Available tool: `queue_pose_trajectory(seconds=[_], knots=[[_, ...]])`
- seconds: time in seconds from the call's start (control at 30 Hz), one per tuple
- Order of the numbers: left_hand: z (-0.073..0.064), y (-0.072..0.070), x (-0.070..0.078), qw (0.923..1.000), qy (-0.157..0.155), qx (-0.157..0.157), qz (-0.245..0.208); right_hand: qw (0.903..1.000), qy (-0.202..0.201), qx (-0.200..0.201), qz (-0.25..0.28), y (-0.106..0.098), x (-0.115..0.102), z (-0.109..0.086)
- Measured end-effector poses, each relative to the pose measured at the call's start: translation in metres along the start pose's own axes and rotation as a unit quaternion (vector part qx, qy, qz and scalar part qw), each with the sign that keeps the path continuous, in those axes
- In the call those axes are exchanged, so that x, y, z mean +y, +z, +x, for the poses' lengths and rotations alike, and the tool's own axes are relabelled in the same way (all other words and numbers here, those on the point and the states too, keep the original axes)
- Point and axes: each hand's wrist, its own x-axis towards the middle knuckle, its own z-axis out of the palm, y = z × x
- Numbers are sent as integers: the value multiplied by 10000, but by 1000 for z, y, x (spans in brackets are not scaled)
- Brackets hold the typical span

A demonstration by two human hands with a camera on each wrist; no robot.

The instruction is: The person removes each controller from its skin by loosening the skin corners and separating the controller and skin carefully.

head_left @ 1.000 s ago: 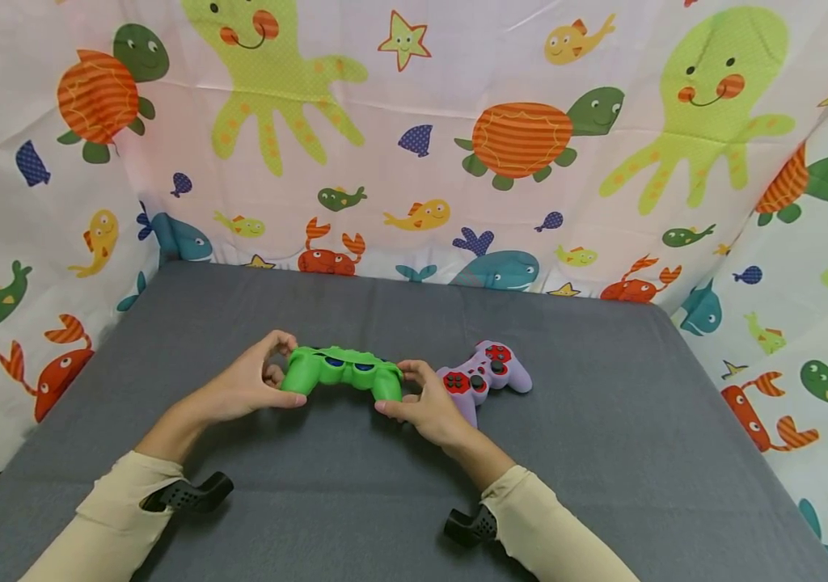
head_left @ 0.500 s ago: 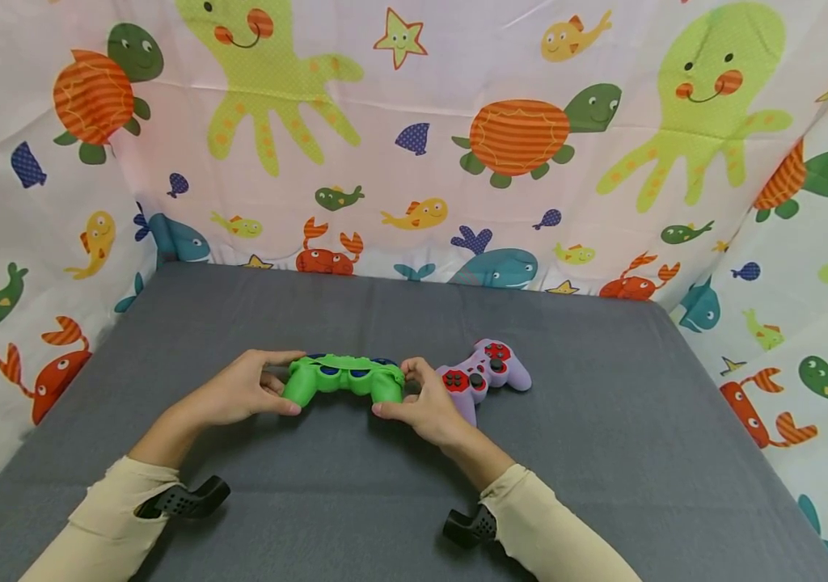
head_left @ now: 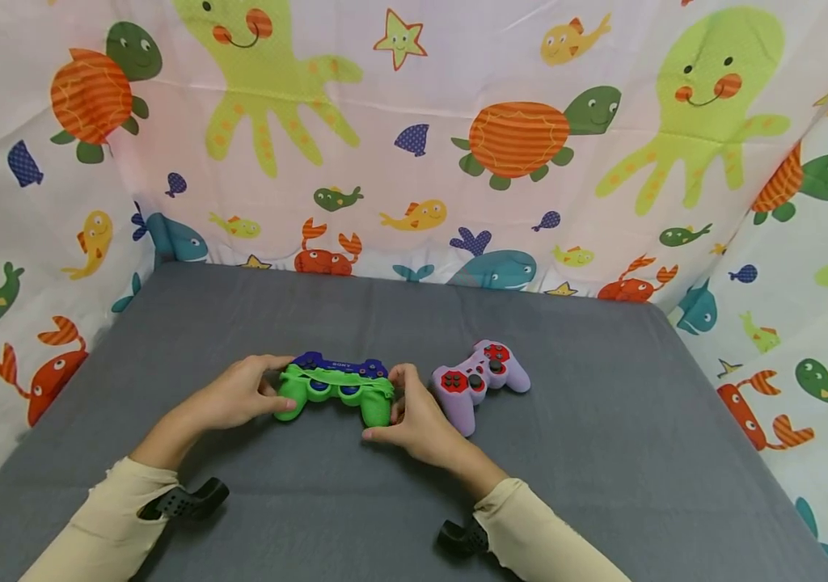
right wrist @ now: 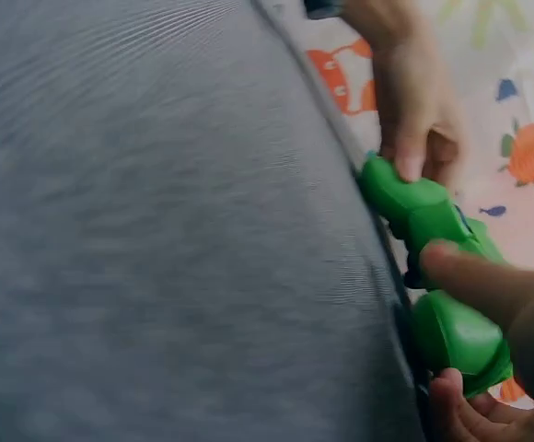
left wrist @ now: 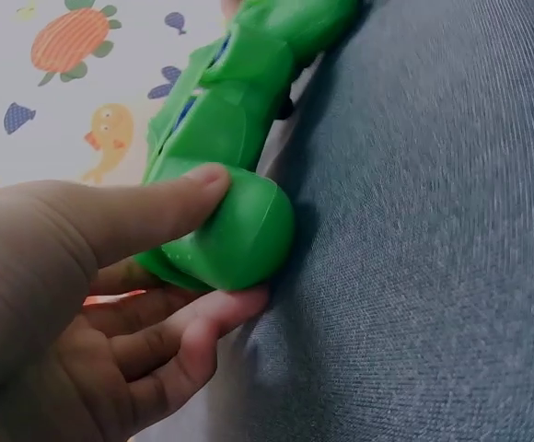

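Note:
A blue game controller (head_left: pixel 341 365) with SONY lettering wears a green rubbery cover (head_left: pixel 341 378), which lies rucked along its middle and leaves the far blue edge bare. My left hand (head_left: pixel 242 394) holds its left grip; in the left wrist view the thumb presses on the green grip (left wrist: pixel 249 230) with fingers below. Around the right grip are the thumb and fingers of my right hand (head_left: pixel 421 420). Seen from the right wrist, the green cover (right wrist: pixel 460 331) sits between thumb and fingertips. Just right of this hand lies a lilac controller (head_left: pixel 483 376) with red button areas.
A grey cloth-covered table (head_left: pixel 603 453) spreads under both hands. Behind and at the sides hangs a white curtain (head_left: pixel 385 97) printed with sea animals. Black wrist cameras (head_left: pixel 188 499) stick out from the cuffs.
The held controller has tilted, so its blue far edge and lettering now show. My right hand has shifted left and slightly nearer, revealing more of the lilac controller.

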Motion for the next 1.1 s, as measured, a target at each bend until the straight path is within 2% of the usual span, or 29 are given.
queue_pose_trajectory(seconds=[0.13, 0.23, 0.43, 0.77, 0.87, 0.93, 1.03, 1.1], knots=[[0, 0, 0, 9999, -12, -31, 153, 9974, -118, 59, -704, 3, -3, -2], [0, -1, -1, 9999, -40, -99, 100, 9955, -282, 73, -906, 1, -5, -2], [0, -1, -3, 9998, -33, -202, 2, 9965, -444, 59, -711, -5, -8, -2], [1, -1, 0, 9997, 106, -210, -108, 9991, -269, 34, -321, -10, -8, 0], [5, -3, 4, 9996, 208, -43, -175, 9997, -198, 131, -31, -16, -9, 2], [6, -4, 8, 9990, 351, 146, -253, 9990, -113, 201, 391, -19, -9, 4], [5, -3, 11, 9976, 424, 352, -411, 9931, 63, 110, 1167, -22, -8, 5], [2, -1, 11, 9975, 373, 388, -464, 9883, 225, -51, 1507, -21, -7, 4]])
